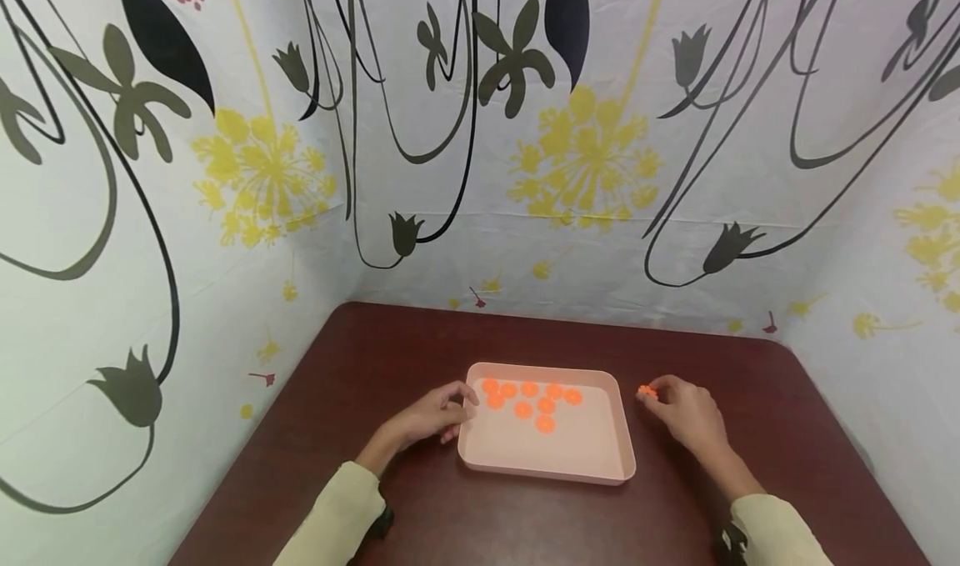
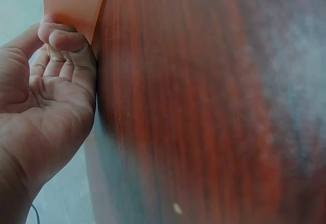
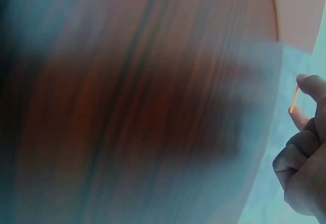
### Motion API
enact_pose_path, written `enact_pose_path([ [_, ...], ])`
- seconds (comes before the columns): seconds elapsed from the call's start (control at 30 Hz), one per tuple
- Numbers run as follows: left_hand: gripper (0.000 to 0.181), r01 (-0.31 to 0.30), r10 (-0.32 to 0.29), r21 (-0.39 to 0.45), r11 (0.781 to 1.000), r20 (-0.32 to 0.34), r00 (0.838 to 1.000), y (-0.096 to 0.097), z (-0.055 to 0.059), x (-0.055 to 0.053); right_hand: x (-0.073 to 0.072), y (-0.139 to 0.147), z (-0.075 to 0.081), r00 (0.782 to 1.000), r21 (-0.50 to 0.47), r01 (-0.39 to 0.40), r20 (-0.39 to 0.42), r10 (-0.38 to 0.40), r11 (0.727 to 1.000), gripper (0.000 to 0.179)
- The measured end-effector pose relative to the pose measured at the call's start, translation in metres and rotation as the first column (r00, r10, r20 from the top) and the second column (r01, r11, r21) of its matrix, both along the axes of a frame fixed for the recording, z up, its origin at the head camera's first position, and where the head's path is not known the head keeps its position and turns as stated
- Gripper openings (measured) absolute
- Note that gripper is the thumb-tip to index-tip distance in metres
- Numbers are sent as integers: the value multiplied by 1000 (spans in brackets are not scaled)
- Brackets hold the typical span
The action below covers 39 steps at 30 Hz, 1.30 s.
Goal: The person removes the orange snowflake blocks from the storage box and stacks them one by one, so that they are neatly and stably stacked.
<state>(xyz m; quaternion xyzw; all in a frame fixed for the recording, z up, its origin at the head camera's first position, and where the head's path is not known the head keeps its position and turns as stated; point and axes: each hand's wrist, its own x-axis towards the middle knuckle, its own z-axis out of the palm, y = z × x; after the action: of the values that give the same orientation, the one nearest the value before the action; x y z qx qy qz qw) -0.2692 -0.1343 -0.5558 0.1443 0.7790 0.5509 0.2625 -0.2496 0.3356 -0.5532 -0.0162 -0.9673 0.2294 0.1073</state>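
A pale pink tray (image 1: 555, 456) lies on the table with several flat orange discs (image 1: 545, 424) in its far half. My left hand (image 1: 431, 416) is at the tray's left side, its curled fingers and thumb gripping the rim; in the left wrist view the fingers (image 2: 71, 43) bend against the tray wall (image 2: 81, 5). Just off the tray's right side, my right hand (image 1: 690, 416) pinches another orange disc (image 1: 647, 392) with a bumpy edge. Seen edge-on in the right wrist view, this thin disc (image 3: 294, 99) stands between thumb and forefinger, the other fingers curled in.
The dark reddish-brown table (image 1: 420, 516) has rounded far corners. White cloth with a printed plant pattern (image 1: 480, 174) hangs behind it and along both sides. Dark bands (image 1: 382, 523) show at the cuffs of the pale sleeves (image 1: 333, 512).
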Motion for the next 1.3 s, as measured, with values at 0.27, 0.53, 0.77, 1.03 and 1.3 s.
enact_pose_path([
  [0.27,57,-37,38,65,997,-13,999,-2,1,5,-2,17,-6,1000,5,-21,14,21,1000,42],
  [0.53,70,-101,100,86,991,14,995,0,-1,6,-3,22,-5,999,15,-32,42,31,999,43],
  [0.77,69,-85,81,80,993,55,995,-1,1,6,-7,22,-10,993,6,-99,70,98,995,41],
  [1.03,68,-78,73,95,992,57,996,-2,-2,7,-8,21,-12,987,-1,-148,60,148,989,32],
  [1.3,68,-86,81,107,990,59,995,-1,-3,6,-10,22,-11,985,-8,-161,60,161,987,33],
])
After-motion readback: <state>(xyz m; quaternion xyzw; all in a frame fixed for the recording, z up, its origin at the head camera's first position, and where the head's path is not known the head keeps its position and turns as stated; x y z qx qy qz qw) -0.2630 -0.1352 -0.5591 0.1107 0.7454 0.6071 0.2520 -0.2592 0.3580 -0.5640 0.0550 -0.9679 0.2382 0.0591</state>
